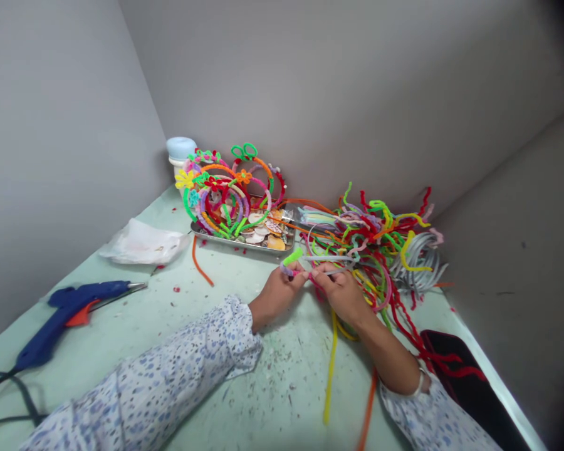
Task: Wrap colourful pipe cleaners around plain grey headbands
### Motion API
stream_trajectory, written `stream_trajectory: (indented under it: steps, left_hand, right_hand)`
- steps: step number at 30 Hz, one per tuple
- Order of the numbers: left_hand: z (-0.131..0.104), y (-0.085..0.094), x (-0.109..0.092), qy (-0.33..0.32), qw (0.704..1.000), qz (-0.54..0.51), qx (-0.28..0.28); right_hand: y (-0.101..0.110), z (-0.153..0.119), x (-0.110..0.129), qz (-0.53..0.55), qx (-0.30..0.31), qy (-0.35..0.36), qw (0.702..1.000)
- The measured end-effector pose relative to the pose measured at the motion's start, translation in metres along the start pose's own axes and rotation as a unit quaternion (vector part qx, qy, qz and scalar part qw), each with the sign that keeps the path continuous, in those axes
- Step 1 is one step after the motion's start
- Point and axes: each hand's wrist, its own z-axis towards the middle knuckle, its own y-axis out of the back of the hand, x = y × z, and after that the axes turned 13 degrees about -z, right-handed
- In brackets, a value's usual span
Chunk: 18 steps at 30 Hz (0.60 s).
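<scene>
Both hands meet over the middle of the table, pinching a thin grey headband (329, 258) partly wrapped in fuzzy pipe cleaner. Bright green wrapping covers its end, followed by lilac and then pink. My left hand (278, 293) is closed around the wrapped part, close to the green end. My right hand (342, 294) pinches the band beside the pink wrapping, its fingertips nearly touching those of the left. The bare grey part of the headband loops up behind my right fingers, which partly hide it. Just behind and right of my right hand is a tangled heap of coloured pipe cleaners (380, 219).
A metal tray (267, 249) holds finished wrapped headbands (225, 194) and flat decorative pieces. Left lie a plastic bag (145, 243) and a blue glue gun (70, 313) with its cord. A lidded container (181, 153) stands behind; grey headbands (420, 266) and a dark phone (470, 382) are right.
</scene>
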Motion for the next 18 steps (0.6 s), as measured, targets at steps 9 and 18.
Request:
stream_trajectory:
  steps: [9, 18]
  left_hand:
    - [-0.0009, -0.0015, -0.0018, -0.004, 1.000, 0.021, -0.002]
    - [-0.0027, -0.0034, -0.0027, -0.007, 1.000, 0.026, -0.013]
  right_hand:
    - [-0.0016, 0.0006, -0.0021, 0.020, 0.028, -0.044, 0.998]
    - [-0.0022, 0.0012, -0.0046, 0.051, 0.015, -0.046, 0.998]
